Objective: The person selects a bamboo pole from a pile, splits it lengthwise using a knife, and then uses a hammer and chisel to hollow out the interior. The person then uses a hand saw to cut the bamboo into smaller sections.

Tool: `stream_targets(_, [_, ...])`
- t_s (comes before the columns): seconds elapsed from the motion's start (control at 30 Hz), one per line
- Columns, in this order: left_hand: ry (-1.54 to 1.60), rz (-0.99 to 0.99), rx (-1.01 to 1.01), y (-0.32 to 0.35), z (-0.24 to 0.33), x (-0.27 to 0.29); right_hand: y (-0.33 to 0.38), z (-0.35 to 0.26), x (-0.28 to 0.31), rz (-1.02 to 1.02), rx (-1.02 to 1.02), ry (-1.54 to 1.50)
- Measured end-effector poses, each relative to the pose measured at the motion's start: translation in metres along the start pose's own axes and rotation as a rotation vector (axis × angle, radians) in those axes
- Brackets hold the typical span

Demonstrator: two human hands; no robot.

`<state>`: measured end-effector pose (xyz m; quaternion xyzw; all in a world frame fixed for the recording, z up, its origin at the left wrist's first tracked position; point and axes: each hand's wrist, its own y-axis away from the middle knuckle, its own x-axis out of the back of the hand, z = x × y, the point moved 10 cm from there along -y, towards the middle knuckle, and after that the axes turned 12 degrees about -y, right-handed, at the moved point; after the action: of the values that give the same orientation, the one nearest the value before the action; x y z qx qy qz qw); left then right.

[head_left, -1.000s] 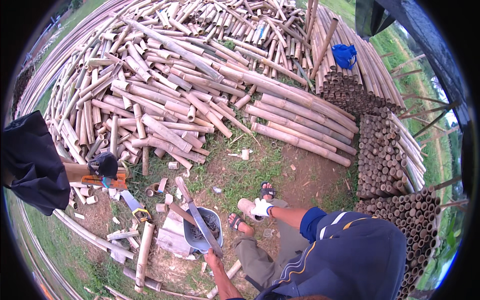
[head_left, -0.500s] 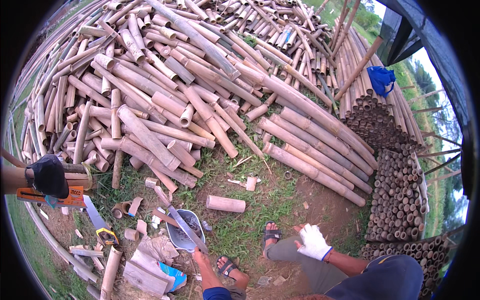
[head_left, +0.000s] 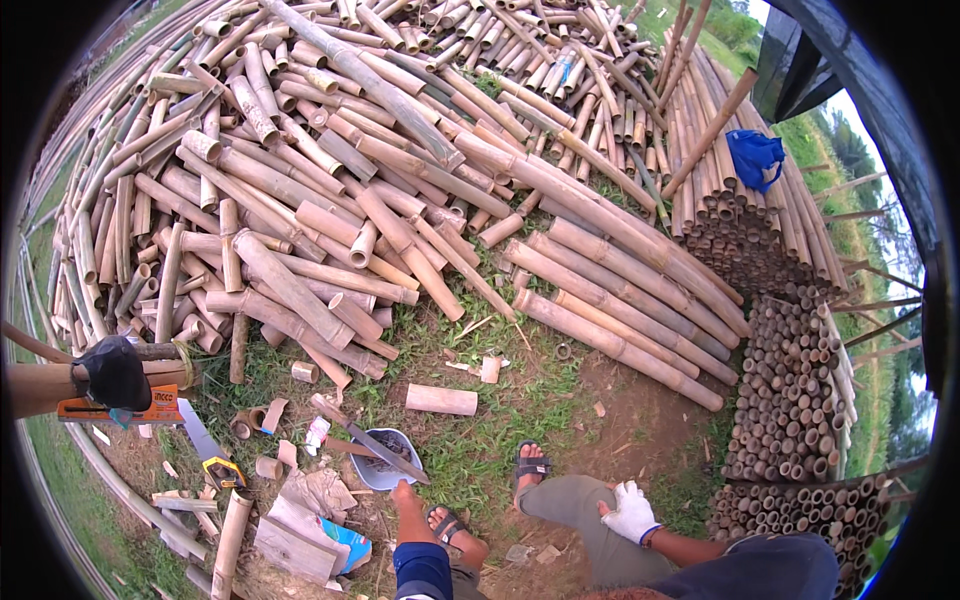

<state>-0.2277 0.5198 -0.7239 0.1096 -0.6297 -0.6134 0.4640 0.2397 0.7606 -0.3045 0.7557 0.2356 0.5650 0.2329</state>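
Note:
My left hand (head_left: 405,496) is at the near rim of a pale blue-grey basin (head_left: 378,485), closed on it, its fingertips mostly hidden. Small dark metal pieces, which look like nails, lie inside. Across the basin rests a large knife (head_left: 395,455), its brownish end pointing far left. A brown stick-like handle (head_left: 347,447) juts over the left rim. My right hand (head_left: 631,513), in a white glove, lies on my bent right leg with its fingers apart, holding nothing.
A short bamboo piece (head_left: 441,399) lies on the grass ahead. At left, a handsaw (head_left: 208,446) leans beside a bamboo support with an orange sleeve (head_left: 160,403). Cardboard (head_left: 293,548) lies near left. A heap of cut bamboo (head_left: 290,200) fills the background; stacked bamboo (head_left: 785,420) stands right.
The basin has shifted slightly right with my left hand at its rim, and the knife across it lies at a flatter angle. My gloved right hand has come down onto my leg.

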Motion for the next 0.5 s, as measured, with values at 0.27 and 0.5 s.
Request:
stream_targets(0.27, [-0.183,-0.323,-0.434,0.222,0.116,0.066,0.046,-0.018,-0.022,-0.315,-0.035,0.192])
stream_targets(0.5, [0.041,-0.241,-0.902,0.55,0.296,0.177,0.053,0.002,0.01,-0.555,0.009,-0.785])
